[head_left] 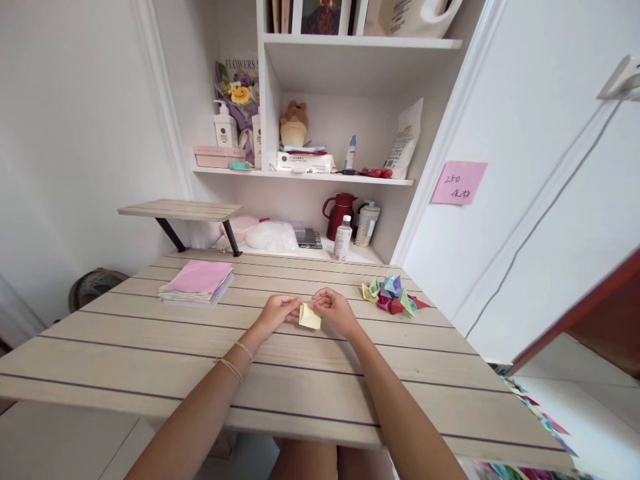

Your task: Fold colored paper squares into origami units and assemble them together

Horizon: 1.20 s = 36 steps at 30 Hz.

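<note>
A small folded piece of yellow paper (310, 317) is held between my two hands just above the middle of the slatted table (280, 380). My left hand (279, 312) pinches its left edge between thumb and fingers. On the other side, my right hand (334, 309) grips the paper's upper right part, fingers curled. To the right lies a pile of folded paper shapes (393, 293) in several colours. A stack of square coloured paper (200, 277), pink on top, rests to the left.
A small raised wooden shelf (183, 210) on black legs stands at the back left. Behind the table, a clear bottle (343, 238), a dark red jug (341, 215) and a light tumbler (367, 223) stand on the lowest white shelf. More coloured paper pieces (537, 407) lie low at the right.
</note>
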Tool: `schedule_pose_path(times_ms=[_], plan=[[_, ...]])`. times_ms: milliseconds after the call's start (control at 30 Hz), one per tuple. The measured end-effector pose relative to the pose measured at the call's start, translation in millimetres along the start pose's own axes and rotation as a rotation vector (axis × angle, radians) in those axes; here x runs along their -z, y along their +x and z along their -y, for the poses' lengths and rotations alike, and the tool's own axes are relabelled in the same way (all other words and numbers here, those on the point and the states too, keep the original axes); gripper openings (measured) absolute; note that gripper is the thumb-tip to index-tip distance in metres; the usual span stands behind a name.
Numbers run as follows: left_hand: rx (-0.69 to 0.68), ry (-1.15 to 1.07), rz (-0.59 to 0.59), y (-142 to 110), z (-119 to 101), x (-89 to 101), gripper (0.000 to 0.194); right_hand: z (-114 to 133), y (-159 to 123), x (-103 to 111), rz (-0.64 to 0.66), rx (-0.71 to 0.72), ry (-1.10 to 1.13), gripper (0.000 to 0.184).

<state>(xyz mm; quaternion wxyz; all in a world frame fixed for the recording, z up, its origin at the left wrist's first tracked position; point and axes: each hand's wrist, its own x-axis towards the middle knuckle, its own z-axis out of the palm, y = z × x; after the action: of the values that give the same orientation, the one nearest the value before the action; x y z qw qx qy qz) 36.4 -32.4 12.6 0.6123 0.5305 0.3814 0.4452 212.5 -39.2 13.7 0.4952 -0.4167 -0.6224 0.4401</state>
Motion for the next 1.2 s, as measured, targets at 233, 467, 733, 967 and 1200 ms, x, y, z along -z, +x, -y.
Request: schedule_pose_path(times_ms=[233,467,733,967,1200], plan=[[0.007,0.022,-0.051,1.3,4.9,-1.6,0.040,1.1,-0.4,-2.6,-0.109,0.031,0.021,0.029],[-0.038,0.014,-0.044,-0.1,0.7,-0.1,0.037,6.0,-1.7,-4.1,-0.040,-0.020,0.132,0.031],[-0.135,0.000,-0.088,2.7,-0.8,2.9,0.023,8.1,-4.2,-2.4,0.055,0.040,0.013,0.034],[-0.132,-0.039,-0.055,2.1,0.6,3.2,0.029,5.4,-3.7,1.3,0.046,0.006,-0.063,0.043],[-0.192,0.045,0.000,-1.8,-1.1,-1.4,0.049,11.6,-3.5,1.8,0.070,-0.008,0.097,0.044]])
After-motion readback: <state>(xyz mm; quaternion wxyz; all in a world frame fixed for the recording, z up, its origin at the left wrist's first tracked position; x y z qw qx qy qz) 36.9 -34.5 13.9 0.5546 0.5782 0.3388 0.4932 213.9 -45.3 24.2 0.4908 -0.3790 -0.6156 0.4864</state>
